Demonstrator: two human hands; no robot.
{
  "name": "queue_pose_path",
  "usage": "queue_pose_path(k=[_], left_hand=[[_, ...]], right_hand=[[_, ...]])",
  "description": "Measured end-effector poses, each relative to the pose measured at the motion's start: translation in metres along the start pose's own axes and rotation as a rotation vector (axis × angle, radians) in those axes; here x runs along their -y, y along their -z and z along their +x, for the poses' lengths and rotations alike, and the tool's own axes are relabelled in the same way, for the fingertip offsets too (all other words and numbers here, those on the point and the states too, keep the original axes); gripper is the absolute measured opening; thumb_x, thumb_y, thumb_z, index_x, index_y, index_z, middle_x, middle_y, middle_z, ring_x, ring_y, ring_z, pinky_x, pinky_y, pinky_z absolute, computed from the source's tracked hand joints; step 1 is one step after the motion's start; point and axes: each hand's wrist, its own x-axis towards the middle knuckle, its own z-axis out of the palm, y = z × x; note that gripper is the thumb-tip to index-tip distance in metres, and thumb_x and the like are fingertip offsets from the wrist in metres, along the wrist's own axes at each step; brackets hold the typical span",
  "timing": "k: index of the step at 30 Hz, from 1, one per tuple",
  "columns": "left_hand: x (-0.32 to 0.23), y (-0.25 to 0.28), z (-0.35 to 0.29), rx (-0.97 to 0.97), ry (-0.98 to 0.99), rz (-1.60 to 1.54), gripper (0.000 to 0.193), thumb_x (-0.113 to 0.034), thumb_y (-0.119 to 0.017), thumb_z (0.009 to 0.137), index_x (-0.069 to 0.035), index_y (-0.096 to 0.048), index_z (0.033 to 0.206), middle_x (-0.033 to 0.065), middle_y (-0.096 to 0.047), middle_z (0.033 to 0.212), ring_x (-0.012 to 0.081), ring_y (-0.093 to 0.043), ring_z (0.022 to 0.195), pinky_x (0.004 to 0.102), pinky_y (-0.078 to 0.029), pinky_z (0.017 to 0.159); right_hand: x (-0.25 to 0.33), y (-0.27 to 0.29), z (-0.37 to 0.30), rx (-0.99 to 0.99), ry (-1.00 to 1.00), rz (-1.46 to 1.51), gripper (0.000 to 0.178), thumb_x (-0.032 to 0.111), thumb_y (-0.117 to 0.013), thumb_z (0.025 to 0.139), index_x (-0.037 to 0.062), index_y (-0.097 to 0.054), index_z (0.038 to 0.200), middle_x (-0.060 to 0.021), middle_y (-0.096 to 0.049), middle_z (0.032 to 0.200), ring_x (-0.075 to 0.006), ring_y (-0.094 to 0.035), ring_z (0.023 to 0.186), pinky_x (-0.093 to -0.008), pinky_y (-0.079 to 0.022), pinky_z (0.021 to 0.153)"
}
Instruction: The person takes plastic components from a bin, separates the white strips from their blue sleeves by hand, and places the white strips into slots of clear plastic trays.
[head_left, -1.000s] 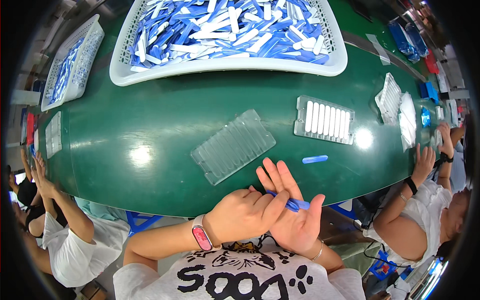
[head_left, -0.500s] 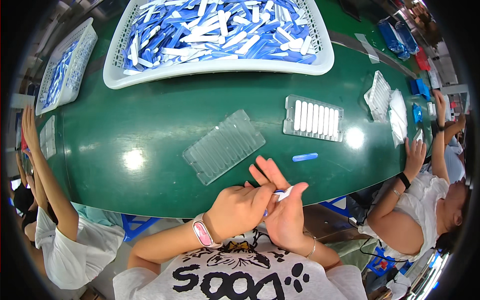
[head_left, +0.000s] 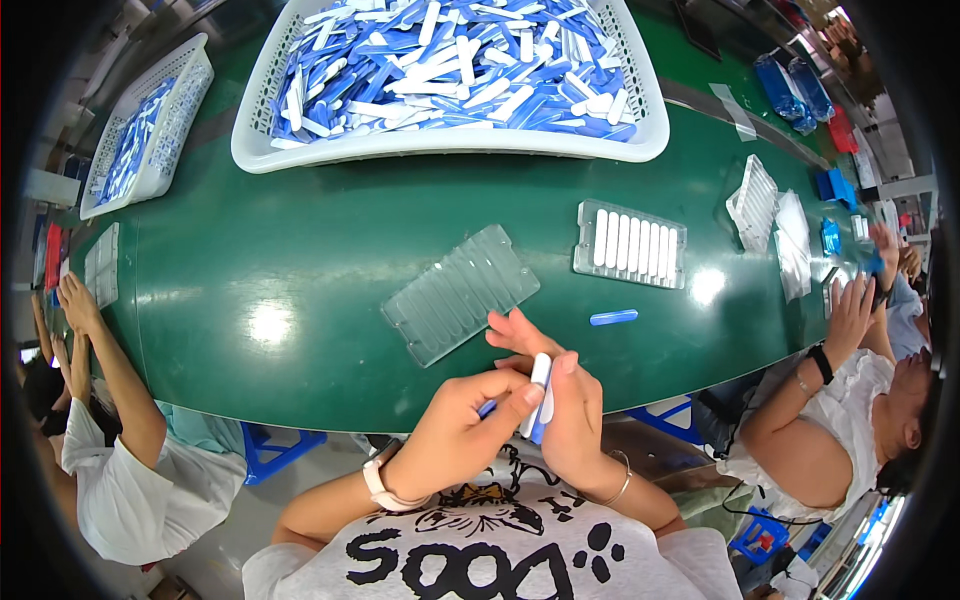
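My left hand [head_left: 462, 428] and my right hand [head_left: 574, 415] meet low over the table's near edge. Between them are a few flat, round-ended white-and-blue strips [head_left: 540, 385], standing up with a white face showing. My left thumb presses on these strips, and a blue end pokes out by its fingers. My right hand is cupped round the strips' other side, fingers bent; how many lie in it is hidden. Just beyond my fingertips a clear ribbed plastic tray [head_left: 450, 300] lies slanted, with bare slots. Right of it sits a clear tray [head_left: 582, 245] with several white strips side by side. One blue strip [head_left: 613, 317] lies loose nearby.
A white basket [head_left: 450, 142] heaped with blue and white strips stands at the far side of the green table [head_left: 300, 215]. A second such basket [head_left: 165, 170] is at left. Stacked clear trays [head_left: 753, 203] and white bags [head_left: 793, 245] lie right. People work at both sides.
The strips between my hands have turned upright and show more white. My left hand has opened its grip somewhat, and my right fingers have drawn in and shifted left.
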Motion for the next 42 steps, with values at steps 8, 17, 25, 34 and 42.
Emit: queue_pose_path(k=[8,17,25,34,42], left_hand=[[-0.001,0.002,0.000,0.007,0.179,-0.247,0.021,-0.018,-0.053,0.097,-0.001,-0.063,0.089,-0.0062,-0.043,0.061,0.0016,-0.033,0.054,0.0208,-0.026,0.048],[-0.011,0.019,0.005,0.131,0.443,-0.667,0.022,-0.021,-0.051,0.098,0.000,-0.056,0.093,-0.0057,-0.033,0.049,0.0051,-0.027,0.043,0.0241,-0.023,0.044],[-0.002,0.024,0.005,0.291,0.444,-0.793,0.025,-0.023,-0.047,0.100,0.000,-0.057,0.101,-0.0071,-0.031,0.052,0.0024,-0.025,0.044,0.0217,-0.020,0.043],[0.002,0.030,0.007,0.261,0.451,-0.700,0.025,-0.024,-0.051,0.098,0.000,-0.057,0.100,-0.0065,-0.032,0.062,0.0034,-0.022,0.048,0.0222,-0.019,0.044],[-0.007,0.029,0.010,0.345,0.517,-0.680,0.027,-0.022,-0.046,0.100,0.001,-0.059,0.099,-0.0079,-0.033,0.053,0.0019,-0.024,0.042,0.0214,-0.018,0.042]], right_hand=[[-0.001,-0.002,0.001,-0.035,-0.001,0.076,0.046,0.028,-0.032,0.103,-0.0045,-0.051,0.129,-0.0183,-0.055,0.125,-0.0242,-0.053,0.115,-0.0330,-0.042,0.093],[0.015,0.018,0.003,-0.078,-0.250,0.336,0.021,0.011,-0.062,0.091,-0.0004,-0.066,0.108,-0.0034,-0.060,0.087,-0.0063,-0.052,0.072,-0.0203,-0.040,0.062],[0.017,0.015,0.017,-0.170,-0.105,0.474,0.008,0.004,-0.066,0.086,-0.0001,-0.067,0.093,-0.0020,-0.058,0.072,-0.0066,-0.051,0.059,-0.0194,-0.037,0.049],[0.024,0.051,0.021,0.067,-0.345,0.516,0.009,0.007,-0.065,0.088,0.0010,-0.060,0.083,-0.0043,-0.061,0.068,-0.0087,-0.055,0.052,-0.0199,-0.040,0.042],[0.030,0.053,0.023,0.279,-0.310,0.320,0.006,-0.003,-0.066,0.084,-0.0002,-0.062,0.087,-0.0090,-0.068,0.075,-0.0137,-0.067,0.065,-0.0209,-0.048,0.048]])
